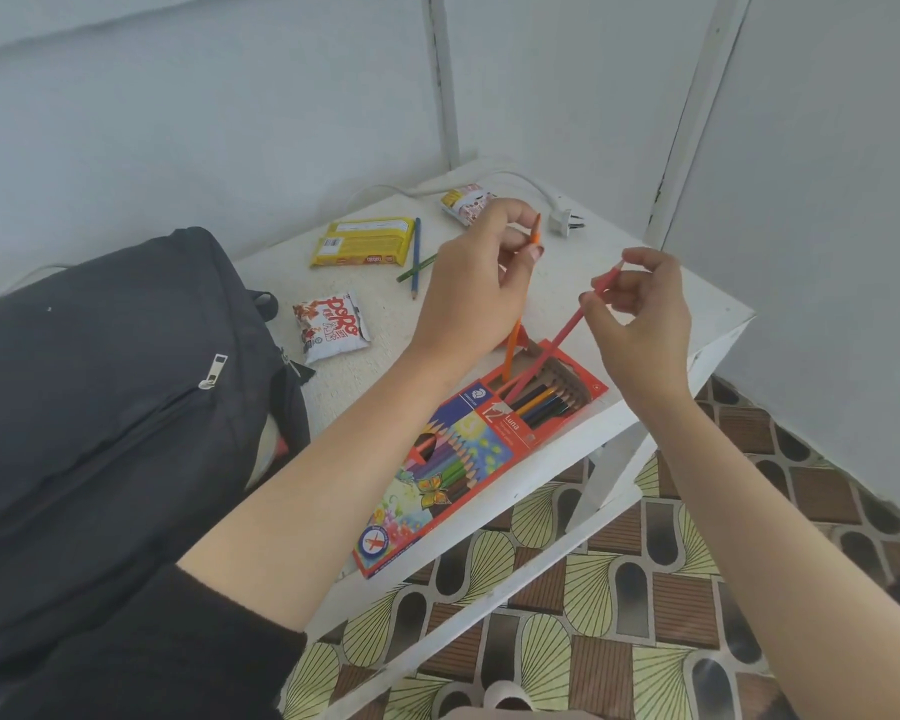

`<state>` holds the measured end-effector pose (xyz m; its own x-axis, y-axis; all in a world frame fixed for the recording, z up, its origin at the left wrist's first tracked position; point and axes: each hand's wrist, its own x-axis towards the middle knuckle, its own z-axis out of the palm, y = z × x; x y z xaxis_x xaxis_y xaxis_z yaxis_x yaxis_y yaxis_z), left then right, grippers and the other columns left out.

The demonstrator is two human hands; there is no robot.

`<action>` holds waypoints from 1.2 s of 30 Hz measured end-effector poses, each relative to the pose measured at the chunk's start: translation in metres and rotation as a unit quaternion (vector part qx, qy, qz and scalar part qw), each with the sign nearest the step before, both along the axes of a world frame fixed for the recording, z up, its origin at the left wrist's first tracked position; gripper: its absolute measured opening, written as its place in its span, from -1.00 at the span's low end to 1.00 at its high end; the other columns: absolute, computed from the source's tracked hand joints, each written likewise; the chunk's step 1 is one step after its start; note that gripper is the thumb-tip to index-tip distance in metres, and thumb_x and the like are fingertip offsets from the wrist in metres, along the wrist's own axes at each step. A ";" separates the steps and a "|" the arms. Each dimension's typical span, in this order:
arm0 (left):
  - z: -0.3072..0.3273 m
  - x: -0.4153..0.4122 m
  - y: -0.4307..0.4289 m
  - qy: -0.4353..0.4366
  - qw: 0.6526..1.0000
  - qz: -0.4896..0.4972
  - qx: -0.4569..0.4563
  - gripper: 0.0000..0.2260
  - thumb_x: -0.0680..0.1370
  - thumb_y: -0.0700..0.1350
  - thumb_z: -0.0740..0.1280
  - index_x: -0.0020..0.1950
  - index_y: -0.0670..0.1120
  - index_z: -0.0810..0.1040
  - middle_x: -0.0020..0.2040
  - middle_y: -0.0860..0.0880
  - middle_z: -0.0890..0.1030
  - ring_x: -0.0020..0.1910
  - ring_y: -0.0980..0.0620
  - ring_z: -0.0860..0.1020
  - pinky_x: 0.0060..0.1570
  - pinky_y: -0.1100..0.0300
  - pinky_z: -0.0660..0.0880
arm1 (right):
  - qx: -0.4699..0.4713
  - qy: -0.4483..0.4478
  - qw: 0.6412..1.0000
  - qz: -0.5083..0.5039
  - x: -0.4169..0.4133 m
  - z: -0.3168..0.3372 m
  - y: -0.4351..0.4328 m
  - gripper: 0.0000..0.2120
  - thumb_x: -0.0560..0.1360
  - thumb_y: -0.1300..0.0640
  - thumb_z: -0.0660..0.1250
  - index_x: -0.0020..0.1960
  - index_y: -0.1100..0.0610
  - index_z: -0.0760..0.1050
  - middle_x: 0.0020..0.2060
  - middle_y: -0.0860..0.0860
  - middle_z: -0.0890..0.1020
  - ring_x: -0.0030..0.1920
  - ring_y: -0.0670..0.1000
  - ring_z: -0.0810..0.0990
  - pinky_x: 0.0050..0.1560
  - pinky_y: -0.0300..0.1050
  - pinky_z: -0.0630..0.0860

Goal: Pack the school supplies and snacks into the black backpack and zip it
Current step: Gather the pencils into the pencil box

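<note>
The black backpack stands at the left of the white table, its zipper pull showing. An orange-red coloured-pencil box lies open near the table's front edge with several pencils inside. My left hand pinches an orange pencil whose lower end points into the box opening. My right hand pinches a red pencil that slants down into the same opening. Farther back lie a yellow snack pack, a white-and-red snack bag, a small snack pack, a blue pencil and a green pencil.
A white cable with a plug lies at the table's far corner. Grey walls close in behind and to the right. The patterned floor shows below the table's front edge.
</note>
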<state>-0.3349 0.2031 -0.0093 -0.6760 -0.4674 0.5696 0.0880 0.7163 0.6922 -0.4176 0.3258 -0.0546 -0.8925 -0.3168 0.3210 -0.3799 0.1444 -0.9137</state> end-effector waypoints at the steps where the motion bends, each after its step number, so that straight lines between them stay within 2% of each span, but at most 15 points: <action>1: 0.001 -0.001 -0.001 -0.004 1.000 -0.004 0.000 -0.85 0.51 -0.26 0.31 0.06 -0.15 0.49 -0.18 -0.03 0.64 -0.23 0.05 0.58 -0.15 0.15 0.52 | 0.000 0.001 1.000 -0.003 -0.001 -0.001 0.000 -0.60 0.48 0.24 0.36 0.27 0.17 0.33 -0.10 -0.06 0.58 -0.18 -0.26 0.54 -0.06 -0.44 0.45; 5: 0.001 -0.007 -0.004 -0.088 0.996 -0.034 0.001 -0.63 0.47 -0.35 0.29 0.25 -0.10 0.40 -0.06 -0.03 0.60 -0.18 0.13 0.55 -0.23 0.34 0.49 | 0.031 0.003 1.000 0.007 -0.002 -0.008 0.001 -0.58 0.49 0.20 0.35 0.30 0.17 0.30 -0.07 -0.02 0.58 -0.16 -0.24 0.53 -0.01 -0.33 0.46; 7: -0.003 -0.008 -0.004 -0.116 0.993 -0.039 0.002 -0.54 0.48 -0.36 0.27 0.33 -0.05 0.35 -0.02 -0.03 0.56 -0.16 0.10 0.55 -0.21 0.31 0.51 | 0.062 0.009 0.997 0.033 -0.001 -0.012 0.004 -0.51 0.49 0.14 0.37 0.34 0.14 0.26 -0.07 -0.04 0.57 -0.09 -0.21 0.54 0.07 -0.19 0.47; 9: -0.006 -0.009 -0.005 -0.122 0.992 -0.032 0.009 -0.52 0.48 -0.36 0.25 0.36 -0.02 0.34 -0.02 0.00 0.54 -0.15 0.10 0.55 -0.19 0.29 0.51 | 0.113 0.018 0.991 0.068 -0.003 -0.017 0.008 -0.34 0.43 0.01 0.42 0.40 0.07 0.17 0.05 -0.01 0.55 0.08 -0.06 0.52 0.13 -0.10 0.40; 11: -0.009 -0.011 -0.006 -0.124 0.992 -0.022 0.010 -0.51 0.49 -0.36 0.24 0.37 0.00 0.34 -0.02 0.02 0.52 -0.16 0.14 0.53 -0.20 0.34 0.49 | 0.186 0.043 0.977 0.092 -0.007 -0.021 0.013 -0.12 0.33 -0.12 0.49 0.46 0.02 0.07 0.24 0.04 0.48 0.26 0.04 0.42 0.25 0.03 0.32; 13: -0.011 -0.013 -0.008 -0.133 0.991 -0.017 0.004 -0.50 0.50 -0.35 0.23 0.40 0.00 0.33 0.00 0.04 0.50 -0.17 0.18 0.52 -0.19 0.42 0.45 | 0.238 0.077 0.964 0.092 -0.012 -0.024 0.017 -0.03 0.28 -0.13 0.52 0.49 0.04 0.03 0.34 0.10 0.40 0.34 0.12 0.34 0.35 0.12 0.23; 16: -0.017 -0.014 -0.008 -0.153 0.988 -0.016 0.004 -0.48 0.51 -0.36 0.23 0.44 -0.02 0.31 0.05 0.05 0.51 -0.15 0.20 0.51 -0.12 0.43 0.45 | 0.285 0.115 0.950 0.057 -0.017 -0.027 0.021 -0.12 0.33 -0.08 0.49 0.50 0.09 0.11 0.36 0.12 0.37 0.38 0.17 0.26 0.37 0.09 0.11; 19: -0.025 -0.012 -0.007 -0.168 0.985 -0.026 0.007 -0.49 0.52 -0.37 0.23 0.44 -0.05 0.33 0.20 -0.03 0.55 -0.01 0.12 0.55 0.03 0.22 0.52 | 0.330 0.134 0.934 0.036 -0.018 -0.032 0.023 -0.19 0.37 -0.15 0.43 0.49 0.08 0.17 0.43 0.12 0.29 0.45 0.17 0.18 0.43 0.17 0.04; 21: -0.029 -0.010 -0.005 -0.177 0.984 -0.034 0.012 -0.50 0.52 -0.38 0.23 0.43 -0.07 0.34 0.26 -0.06 0.53 0.09 0.05 0.54 0.09 0.17 0.52 | 0.351 0.137 0.926 0.030 -0.017 -0.035 0.024 -0.24 0.40 -0.17 0.40 0.48 0.06 0.20 0.46 0.13 0.24 0.47 0.16 0.13 0.43 0.17 -0.01; 25: -0.037 -0.004 0.001 -0.203 0.978 -0.045 0.015 -0.53 0.53 -0.39 0.21 0.42 -0.08 0.36 0.25 -0.10 0.53 0.18 0.02 0.51 0.13 0.22 0.45 | 0.352 0.152 0.923 0.021 -0.012 -0.041 0.026 -0.43 0.44 -0.14 0.37 0.39 0.03 0.39 0.47 0.15 0.24 0.48 0.18 0.11 0.43 0.18 -0.04; 28: -0.045 -0.002 0.003 -0.210 0.976 -0.048 0.020 -0.55 0.51 -0.40 0.24 0.39 -0.13 0.40 0.21 -0.12 0.55 0.13 0.03 0.53 0.17 0.13 0.48 | 0.348 0.169 0.922 0.024 -0.011 -0.047 0.027 -0.55 0.46 -0.10 0.37 0.30 0.02 0.51 0.46 0.16 0.27 0.47 0.21 0.13 0.42 0.21 -0.04; 32: -0.059 0.009 0.005 -0.236 0.969 -0.070 -0.019 -0.57 0.51 -0.38 0.25 0.35 -0.12 0.44 0.16 -0.10 0.59 0.09 0.05 0.56 0.14 0.08 0.52 | 0.344 0.189 0.920 0.018 -0.009 -0.048 0.027 -0.65 0.46 -0.08 0.37 0.21 0.02 0.58 0.44 0.17 0.29 0.46 0.24 0.15 0.41 0.27 -0.03; 36: -0.063 0.027 0.007 -0.240 0.962 -0.081 -0.105 -0.67 0.56 -0.27 0.21 0.30 -0.06 0.50 0.09 -0.04 0.63 0.04 0.05 0.59 -0.02 0.18 0.54 | 0.332 0.192 0.923 0.011 -0.005 -0.047 0.027 -0.73 0.47 -0.06 0.37 0.12 0.00 0.63 0.43 0.18 0.33 0.45 0.25 0.19 0.41 0.28 -0.03</action>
<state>-0.3081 0.2103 -0.0719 -0.9388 -0.2420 0.2451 -0.0826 0.8490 0.5219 -0.4228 0.3530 -0.1019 -0.7440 -0.5747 0.3410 -0.6673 0.6132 -0.4227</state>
